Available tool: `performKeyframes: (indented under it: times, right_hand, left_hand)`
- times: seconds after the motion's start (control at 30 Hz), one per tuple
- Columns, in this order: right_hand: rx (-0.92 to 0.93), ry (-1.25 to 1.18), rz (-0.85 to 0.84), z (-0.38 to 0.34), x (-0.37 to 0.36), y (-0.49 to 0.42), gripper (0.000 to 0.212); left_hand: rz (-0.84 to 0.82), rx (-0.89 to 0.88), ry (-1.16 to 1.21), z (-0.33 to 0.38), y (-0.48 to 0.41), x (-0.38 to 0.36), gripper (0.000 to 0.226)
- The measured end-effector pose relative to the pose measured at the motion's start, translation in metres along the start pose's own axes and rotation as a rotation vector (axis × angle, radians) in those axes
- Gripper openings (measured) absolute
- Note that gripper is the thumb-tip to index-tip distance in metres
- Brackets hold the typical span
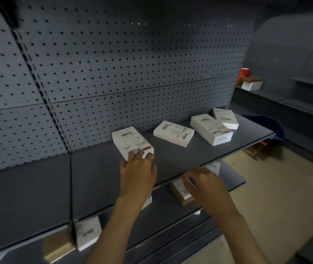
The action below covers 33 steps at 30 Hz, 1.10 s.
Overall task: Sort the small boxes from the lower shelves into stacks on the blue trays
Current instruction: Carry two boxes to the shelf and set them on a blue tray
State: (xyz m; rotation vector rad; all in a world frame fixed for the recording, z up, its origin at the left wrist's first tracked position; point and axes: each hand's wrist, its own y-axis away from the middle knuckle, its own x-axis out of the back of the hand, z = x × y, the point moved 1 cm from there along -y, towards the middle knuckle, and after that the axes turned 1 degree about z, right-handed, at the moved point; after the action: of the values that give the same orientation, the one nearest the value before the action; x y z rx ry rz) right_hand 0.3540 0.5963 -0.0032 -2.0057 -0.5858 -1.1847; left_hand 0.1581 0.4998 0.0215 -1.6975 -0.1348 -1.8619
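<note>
The left hand curls its fingers round the near end of a white box on the shelf. It looks like light, stiff card, best pinched across its narrow sides. The right hand is blurred over a lower box, and I can't tell its grip.

Looks like a shop or its stockroom: dark grey metal shelves stepped one above another, perforated pegboard back panels, a slotted upright, barcode-labelled white boxes lying about, further shelving along the side wall.
</note>
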Motion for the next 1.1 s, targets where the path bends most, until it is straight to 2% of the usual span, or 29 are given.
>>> performKeyframes:
  times: [0.2,0.33,0.57,0.73,0.8,0.93,1.1]
  right_hand:
    - [0.072,0.031,0.003,0.039,-0.002,-0.079,0.01]
    - [0.116,-0.034,0.008,0.063,-0.017,-0.121,0.007]
    - [0.145,-0.049,-0.091,0.103,-0.042,-0.181,0.049]
    - [0.029,-0.071,-0.432,0.12,-0.052,-0.205,0.084]
    - [0.052,-0.034,-0.417,0.124,-0.054,-0.208,0.084]
    - [0.132,0.003,-0.279,0.127,-0.05,-0.194,0.081]
    - [0.219,0.002,-0.274,0.133,-0.046,-0.173,0.086]
  left_hand:
    - [-0.035,0.168,-0.03,0.007,-0.056,-0.032,0.051]
    - [-0.05,0.275,-0.109,0.013,-0.074,-0.049,0.061]
    - [-0.018,0.447,-0.145,0.02,-0.075,-0.064,0.058]
    - [-0.013,0.463,-0.14,0.018,-0.069,-0.06,0.057]
    - [-0.01,0.467,-0.11,0.016,-0.064,-0.057,0.055]
    - [0.03,0.556,0.0,0.019,-0.053,-0.06,0.056]
    - [0.051,0.714,-0.025,0.034,-0.052,-0.067,0.062]
